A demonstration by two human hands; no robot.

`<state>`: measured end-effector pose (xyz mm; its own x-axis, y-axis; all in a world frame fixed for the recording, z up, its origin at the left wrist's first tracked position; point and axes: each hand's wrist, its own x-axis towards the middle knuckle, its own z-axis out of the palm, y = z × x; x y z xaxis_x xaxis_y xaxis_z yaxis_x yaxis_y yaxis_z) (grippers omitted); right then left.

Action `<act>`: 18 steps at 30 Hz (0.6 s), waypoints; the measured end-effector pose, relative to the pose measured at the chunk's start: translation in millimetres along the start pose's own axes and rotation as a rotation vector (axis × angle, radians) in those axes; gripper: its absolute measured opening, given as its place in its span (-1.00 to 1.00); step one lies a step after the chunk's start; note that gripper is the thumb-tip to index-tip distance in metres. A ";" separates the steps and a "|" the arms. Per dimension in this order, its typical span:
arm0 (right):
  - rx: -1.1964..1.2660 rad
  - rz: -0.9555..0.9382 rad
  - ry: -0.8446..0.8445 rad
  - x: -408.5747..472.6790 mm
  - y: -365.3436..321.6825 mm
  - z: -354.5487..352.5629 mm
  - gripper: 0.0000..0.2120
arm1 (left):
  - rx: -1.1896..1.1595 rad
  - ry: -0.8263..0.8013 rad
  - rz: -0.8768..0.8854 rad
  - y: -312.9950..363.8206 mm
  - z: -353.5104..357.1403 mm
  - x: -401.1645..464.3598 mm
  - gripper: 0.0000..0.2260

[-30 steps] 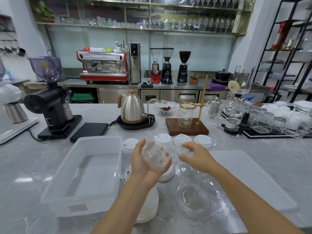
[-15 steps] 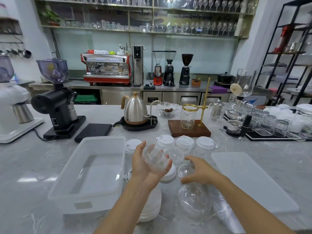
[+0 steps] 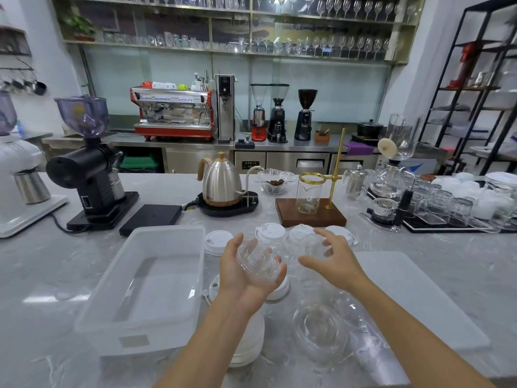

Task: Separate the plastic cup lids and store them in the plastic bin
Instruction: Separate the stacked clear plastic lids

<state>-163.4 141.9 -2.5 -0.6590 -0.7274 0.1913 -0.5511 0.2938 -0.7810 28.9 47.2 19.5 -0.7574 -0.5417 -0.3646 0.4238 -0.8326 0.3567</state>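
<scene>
2 bare forearms, left hand (image 3: 246, 278) and right hand (image 3: 333, 261) ungloved, sleeveless.

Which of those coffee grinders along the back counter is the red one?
The leftmost grinder of the three, just right of the tall steel water dispenser. Its body is red; the two grinders to its right are black.
</scene>
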 end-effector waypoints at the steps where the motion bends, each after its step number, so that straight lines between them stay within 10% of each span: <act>1: 0.011 0.016 0.024 0.6 -1.3 0.2 -0.36 | 0.002 -0.001 -0.003 -0.8 0.4 0.3 -0.67; 11: 0.376 -0.084 0.289 -3.2 -23.8 1.4 -0.90 | 0.031 -0.017 -0.002 -4.8 2.5 1.1 -0.70; 18: 0.367 -0.412 0.137 -30.6 -67.9 21.0 -0.71 | 0.062 -0.070 -0.034 -13.8 6.0 4.5 -0.67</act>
<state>-95.1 131.1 32.2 -0.5011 -0.6424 0.5798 -0.5786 -0.2495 -0.7765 16.7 56.9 18.0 -0.8044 -0.5022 -0.3174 0.3673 -0.8404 0.3986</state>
